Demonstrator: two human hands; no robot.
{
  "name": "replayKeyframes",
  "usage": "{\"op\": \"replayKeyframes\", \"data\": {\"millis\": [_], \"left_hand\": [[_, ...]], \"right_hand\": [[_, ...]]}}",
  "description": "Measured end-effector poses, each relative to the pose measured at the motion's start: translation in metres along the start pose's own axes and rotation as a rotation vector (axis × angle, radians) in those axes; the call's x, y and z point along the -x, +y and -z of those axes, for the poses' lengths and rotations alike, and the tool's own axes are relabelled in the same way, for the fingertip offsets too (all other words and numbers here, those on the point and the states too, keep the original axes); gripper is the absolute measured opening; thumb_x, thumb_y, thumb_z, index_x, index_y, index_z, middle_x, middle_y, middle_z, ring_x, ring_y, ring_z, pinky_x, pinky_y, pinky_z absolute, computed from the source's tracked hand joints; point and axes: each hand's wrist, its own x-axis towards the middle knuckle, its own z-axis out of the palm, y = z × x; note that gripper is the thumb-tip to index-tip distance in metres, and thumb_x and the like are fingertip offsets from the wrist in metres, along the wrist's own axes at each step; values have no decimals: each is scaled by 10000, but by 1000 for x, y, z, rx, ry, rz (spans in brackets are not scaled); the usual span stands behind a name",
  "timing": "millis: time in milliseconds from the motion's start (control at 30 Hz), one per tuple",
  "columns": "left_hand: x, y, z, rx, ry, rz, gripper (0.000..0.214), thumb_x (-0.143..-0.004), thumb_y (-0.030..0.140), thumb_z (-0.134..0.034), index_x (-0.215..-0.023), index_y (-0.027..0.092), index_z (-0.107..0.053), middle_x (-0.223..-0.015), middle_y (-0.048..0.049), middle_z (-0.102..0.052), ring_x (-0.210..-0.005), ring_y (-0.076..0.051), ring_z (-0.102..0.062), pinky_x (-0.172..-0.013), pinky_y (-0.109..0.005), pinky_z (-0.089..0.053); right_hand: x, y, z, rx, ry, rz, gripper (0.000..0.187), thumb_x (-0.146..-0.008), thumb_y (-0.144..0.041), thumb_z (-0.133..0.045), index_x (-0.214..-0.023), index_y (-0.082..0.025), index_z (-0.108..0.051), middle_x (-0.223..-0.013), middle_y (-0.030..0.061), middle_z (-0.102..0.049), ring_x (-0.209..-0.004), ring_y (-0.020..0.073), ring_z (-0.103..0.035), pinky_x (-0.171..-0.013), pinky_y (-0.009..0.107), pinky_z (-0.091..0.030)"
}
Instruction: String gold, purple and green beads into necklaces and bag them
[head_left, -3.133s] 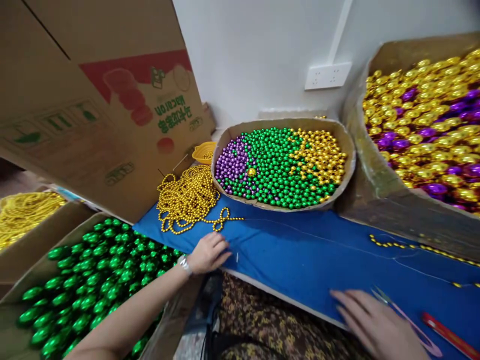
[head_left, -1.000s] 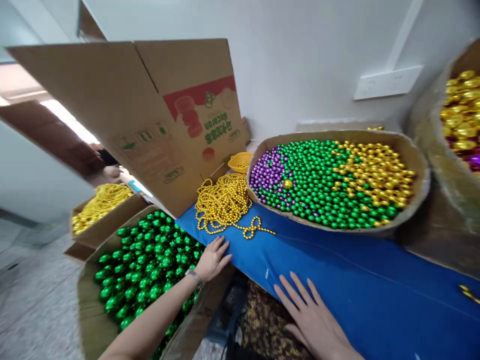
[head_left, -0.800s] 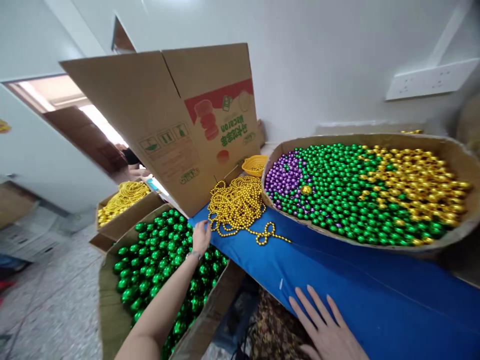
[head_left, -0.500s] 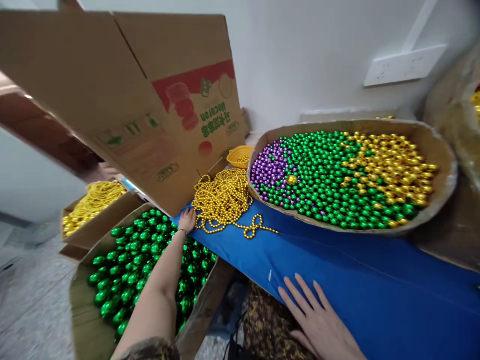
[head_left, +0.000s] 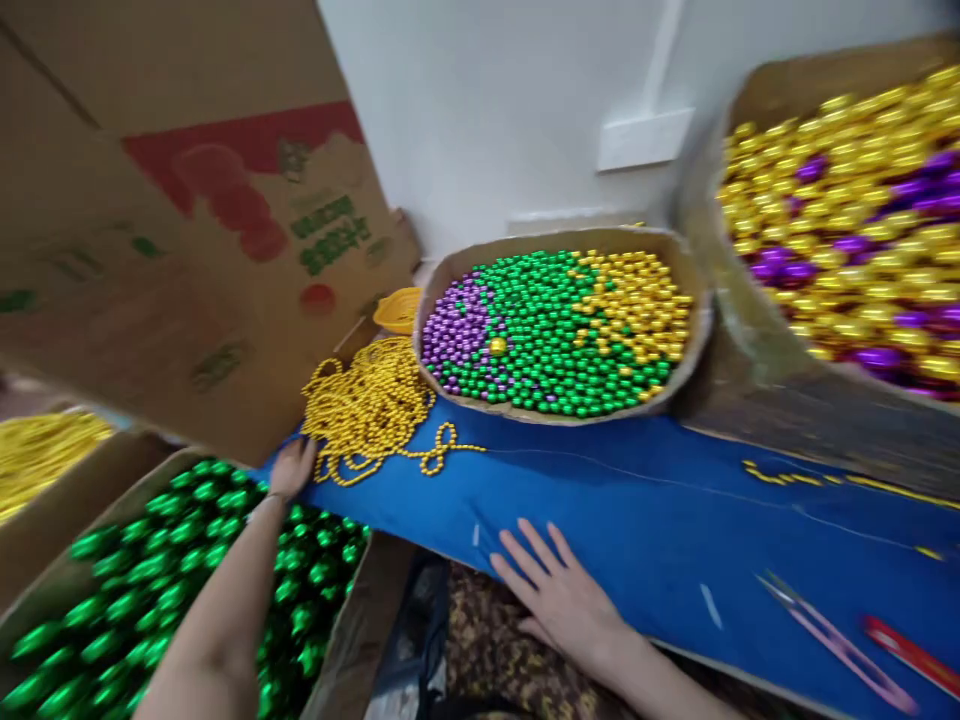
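My left hand [head_left: 294,466] rests at the far left edge of the blue tabletop [head_left: 600,520], its fingers loosely stretched beside a tangled pile of gold bead strings [head_left: 367,395]. It appears to hold nothing, though its fingertips are blurred. From the pile, a short looped strand [head_left: 442,450] of gold beads trails right and continues as a thin thread across the cloth. My right hand [head_left: 559,595] is over the table's near edge, palm down, fingers spread, with nothing in it. A small white strip [head_left: 475,535] lies just beyond its fingertips.
An oval carton [head_left: 559,410] holds purple, green and gold beads. Larger cartons contain gold and purple beads [head_left: 847,250] and green beads [head_left: 157,560]. A tall cardboard box [head_left: 247,380] stands left. A slim pink tool [head_left: 840,640] and a red one [head_left: 911,655] lie at right.
My view has swung right and closer, bringing in the gold-and-purple bead carton, the thread and the tools. Both hands stay at nearly the same places on the table.
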Motion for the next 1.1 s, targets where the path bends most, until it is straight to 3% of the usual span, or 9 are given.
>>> {"op": "replayKeyframes", "data": {"millis": [100, 167, 300, 433, 600, 767, 867, 1033, 1100], "left_hand": [[7, 34, 8, 103, 126, -7, 513, -877, 446, -251, -1225, 143, -476, -1172, -133, -590, -1112, -368, -499, -859, -622, -410], [25, 75, 7, 260, 323, -193, 489, -851, 428, -402, -1304, 244, -423, -1313, -73, -498, -1217, -337, -428, -970, -590, -363], [95, 181, 13, 474, 100, -779, 561, -855, 241, -473, -1388, 315, -312, -1416, -60, -376, -1257, -283, -404, -1012, -515, -374], [149, 258, 20, 335, -132, -1283, 613, -867, 304, -478, -1428, 226, -247, -1460, -99, -320, -1334, -308, -279, -1056, -524, -292], [160, 270, 8, 232, -186, -1419, 705, -848, 496, -456, -1436, 186, -223, -1460, -110, -321, -1348, -310, -247, -1073, -505, -232], [155, 259, -6, 158, -93, -1451, 692, -835, 515, -452, -1429, 220, -255, -1441, -85, -357, -1331, -287, -299, -1070, -469, -248], [156, 264, -9, 192, 8, -1465, 672, -814, 506, -478, -1411, 247, -309, -1419, -75, -396, -1312, -285, -338, -1077, -465, -246], [188, 323, 5, 286, 85, -1525, 604, -842, 394, -486, -1404, 248, -319, -1433, -51, -383, -1316, -275, -332, -1089, -444, -237], [210, 358, 12, 323, 74, -1578, 590, -860, 330, -476, -1413, 238, -292, -1455, -50, -342, -1331, -267, -303, -1092, -440, -232]], "right_hand": [[-2, -2, 17, -116, -38, -56, 691, -799, -531, -577, -1392, -280, -329, -1471, 53, -309, -1356, 338, -175, -1031, 588, -249], [-1, -1, 31, -164, -30, -54, 636, -855, -555, -471, -1404, -283, -301, -1477, 63, -295, -1367, 308, -153, -1048, 569, -227], [21, 6, 52, -163, 50, -82, 607, -885, -556, -402, -1411, -275, -287, -1468, 78, -308, -1370, 261, -161, -1068, 537, -198], [81, 30, 56, -26, 127, -266, 630, -854, -453, -534, -1407, -246, -313, -1456, 102, -330, -1360, 275, -199, -1061, 545, -205], [156, 56, 35, 127, 105, -540, 741, -811, -407, -591, -1435, -186, -257, -1487, 139, -239, -1368, 308, -161, -1054, 533, -209], [175, 45, 34, 104, 5, -580, 833, -774, -523, -591, -1447, -207, -217, -1497, 119, -219, -1367, 299, -174, -1056, 514, -222], [198, 59, 47, 147, 85, -692, 734, -824, -545, -499, -1443, -254, -231, -1487, 55, -271, -1365, 242, -204, -1086, 447, -215], [281, 113, 64, 335, 237, -1268, 576, -954, -358, -213, -1461, -98, -133, -1458, 195, -278, -1349, 302, -225, -1024, 563, -241], [305, 130, 61, 359, 228, -1376, 563, -948, -385, -231, -1454, -141, -195, -1444, 181, -316, -1329, 326, -264, -987, 586, -277]]}}
